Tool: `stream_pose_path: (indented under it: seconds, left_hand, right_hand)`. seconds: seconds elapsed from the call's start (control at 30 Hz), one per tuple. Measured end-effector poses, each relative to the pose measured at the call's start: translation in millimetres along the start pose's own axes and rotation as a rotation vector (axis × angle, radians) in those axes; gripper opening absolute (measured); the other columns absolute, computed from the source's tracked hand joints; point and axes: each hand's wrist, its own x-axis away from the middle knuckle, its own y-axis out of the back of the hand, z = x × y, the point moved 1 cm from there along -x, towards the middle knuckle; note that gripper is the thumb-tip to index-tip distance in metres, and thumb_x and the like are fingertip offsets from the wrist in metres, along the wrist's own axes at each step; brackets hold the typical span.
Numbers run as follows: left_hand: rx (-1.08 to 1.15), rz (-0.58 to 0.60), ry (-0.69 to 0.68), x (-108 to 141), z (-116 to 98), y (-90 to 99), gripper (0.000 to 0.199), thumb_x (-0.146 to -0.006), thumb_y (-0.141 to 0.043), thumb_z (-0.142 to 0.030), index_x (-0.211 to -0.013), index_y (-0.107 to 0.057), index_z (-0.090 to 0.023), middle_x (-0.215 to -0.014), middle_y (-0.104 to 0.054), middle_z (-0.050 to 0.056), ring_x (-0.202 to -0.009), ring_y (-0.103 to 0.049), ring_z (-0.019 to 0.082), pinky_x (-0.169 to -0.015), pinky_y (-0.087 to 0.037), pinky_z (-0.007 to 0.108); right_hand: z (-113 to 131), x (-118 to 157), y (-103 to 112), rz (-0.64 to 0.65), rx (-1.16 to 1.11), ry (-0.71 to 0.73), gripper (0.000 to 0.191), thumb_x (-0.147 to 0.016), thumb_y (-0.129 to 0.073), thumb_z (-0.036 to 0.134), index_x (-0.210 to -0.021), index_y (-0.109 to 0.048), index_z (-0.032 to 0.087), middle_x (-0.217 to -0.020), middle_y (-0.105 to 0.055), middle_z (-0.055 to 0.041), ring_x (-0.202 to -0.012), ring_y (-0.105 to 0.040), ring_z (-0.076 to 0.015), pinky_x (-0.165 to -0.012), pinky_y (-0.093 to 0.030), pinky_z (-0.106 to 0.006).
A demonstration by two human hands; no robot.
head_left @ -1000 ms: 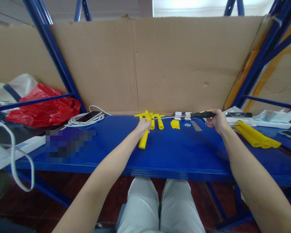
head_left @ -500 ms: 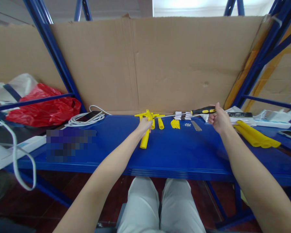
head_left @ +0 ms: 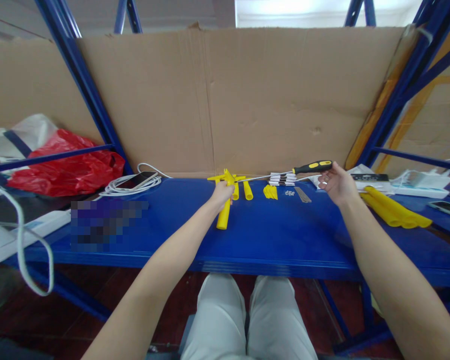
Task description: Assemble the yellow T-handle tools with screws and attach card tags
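Note:
My left hand (head_left: 222,194) is closed around a yellow plastic handle (head_left: 223,217), whose round lower end points toward me over the blue table (head_left: 277,235). My right hand (head_left: 337,185) grips the butt of a screwdriver (head_left: 312,167) with a black and yellow handle, its fingertips at the end. The long thin shaft runs leftward to the yellow handle by my left fingers; the tip itself is hidden there. Just behind lie more yellow T-shaped handles (head_left: 248,191). Between my hands are small yellow pieces (head_left: 270,192), tiny screws (head_left: 290,193) and thin metal strips (head_left: 303,194).
White bundles with black bands (head_left: 282,179) stand by the cardboard wall (head_left: 262,100). Yellow tubes (head_left: 393,209) and a power strip (head_left: 420,190) lie at right. Coiled white cable (head_left: 131,185), a phone (head_left: 137,179) and a red bag (head_left: 71,162) are at left. Blue posts (head_left: 92,95) flank the table.
The screwdriver's handle end has risen slightly, and my right hand's fingers have shifted and loosened around its butt. My left hand stays on the yellow handle.

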Motion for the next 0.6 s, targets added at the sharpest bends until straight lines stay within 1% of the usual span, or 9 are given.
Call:
stream_pose_path:
  seconds: [0.07, 0.17, 0.27, 0.33, 0.37, 0.43, 0.5, 0.6]
  left_hand:
    - [0.005, -0.001, 0.000, 0.0, 0.1, 0.2, 0.027, -0.076, -0.046, 0.001, -0.058, -0.041, -0.019, -0.036, -0.036, -0.008, -0.030, -0.035, 0.005, -0.037, -0.029, 0.018]
    - [0.007, 0.001, 0.001, 0.4, -0.3, 0.1, 0.027, -0.076, -0.046, 0.001, -0.059, -0.041, -0.019, -0.036, -0.036, -0.008, -0.030, -0.034, 0.005, -0.037, -0.029, 0.018]
    - [0.002, -0.001, 0.000, 0.9, -1.2, -0.1, 0.026, -0.077, -0.044, 0.001, -0.060, -0.041, -0.019, -0.036, -0.036, -0.008, -0.030, -0.034, 0.006, -0.037, -0.029, 0.019]
    - [-0.006, -0.007, 0.004, 1.2, -1.8, -0.1, 0.025, -0.076, -0.044, 0.000, -0.060, -0.041, -0.019, -0.036, -0.036, -0.008, -0.030, -0.034, 0.006, -0.037, -0.029, 0.019]
    - [-0.010, -0.009, 0.006, 1.4, -2.1, -0.1, 0.025, -0.076, -0.044, 0.000, -0.060, -0.041, -0.019, -0.036, -0.036, -0.008, -0.030, -0.034, 0.006, -0.037, -0.029, 0.019]
    - [-0.013, -0.013, 0.009, 1.9, -2.6, 0.0, 0.025, -0.076, -0.045, 0.000, -0.060, -0.041, -0.019, -0.036, -0.036, -0.008, -0.030, -0.035, 0.007, -0.037, -0.029, 0.019]
    - [-0.010, -0.016, 0.010, 2.2, -2.9, 0.2, 0.026, -0.077, -0.044, 0.000, -0.060, -0.041, -0.020, -0.036, -0.036, -0.008, -0.030, -0.035, 0.007, -0.037, -0.029, 0.020]
    - [-0.003, -0.017, 0.015, 1.4, -2.0, 0.8, 0.026, -0.077, -0.043, 0.000, -0.060, -0.041, -0.020, -0.035, -0.035, -0.007, -0.030, -0.035, 0.008, -0.037, -0.029, 0.020]
  right_hand:
    - [-0.1, 0.6, -0.1, -0.009, -0.007, -0.008, 0.032, -0.070, -0.071, 0.044, -0.063, -0.049, 0.022, -0.050, -0.046, 0.0027, -0.042, -0.045, -0.0105, -0.035, -0.036, -0.023]
    - [0.3, 3.0, -1.1, 0.007, -0.009, -0.011, 0.033, -0.071, -0.069, 0.046, -0.061, -0.048, 0.023, -0.042, -0.036, 0.0054, -0.037, -0.037, -0.0097, -0.034, -0.032, -0.022]
    - [1.0, 5.9, -2.7, -0.015, -0.007, -0.041, 0.023, -0.074, -0.066, 0.046, -0.072, -0.057, 0.025, -0.039, -0.033, 0.0072, -0.035, -0.033, -0.0096, -0.033, -0.030, -0.021]
    - [2.1, 7.4, -3.8, -0.048, -0.013, -0.046, 0.022, -0.075, -0.066, 0.045, -0.079, -0.060, 0.025, -0.039, -0.036, 0.0069, -0.035, -0.033, -0.0095, -0.034, -0.030, -0.021]
    - [2.8, 7.9, -4.4, -0.060, -0.015, -0.047, 0.022, -0.076, -0.065, 0.045, -0.079, -0.060, 0.024, -0.040, -0.039, 0.0062, -0.036, -0.035, -0.0094, -0.034, -0.031, -0.021]
    - [4.2, 8.5, -5.5, -0.072, -0.011, -0.057, 0.023, -0.080, -0.062, 0.044, -0.073, -0.058, 0.022, -0.042, -0.044, 0.0037, -0.038, -0.039, -0.0095, -0.035, -0.033, -0.021]
    - [4.8, 8.6, -6.3, -0.056, 0.003, -0.072, 0.027, -0.084, -0.057, 0.042, -0.067, -0.054, 0.021, -0.047, -0.051, 0.0009, -0.041, -0.045, -0.0101, -0.037, -0.037, -0.021]
    - [3.2, 7.7, -6.2, -0.015, 0.018, -0.048, 0.027, -0.086, -0.057, 0.039, -0.066, -0.051, 0.021, -0.054, -0.056, 0.0003, -0.044, -0.049, -0.0104, -0.040, -0.040, -0.021]
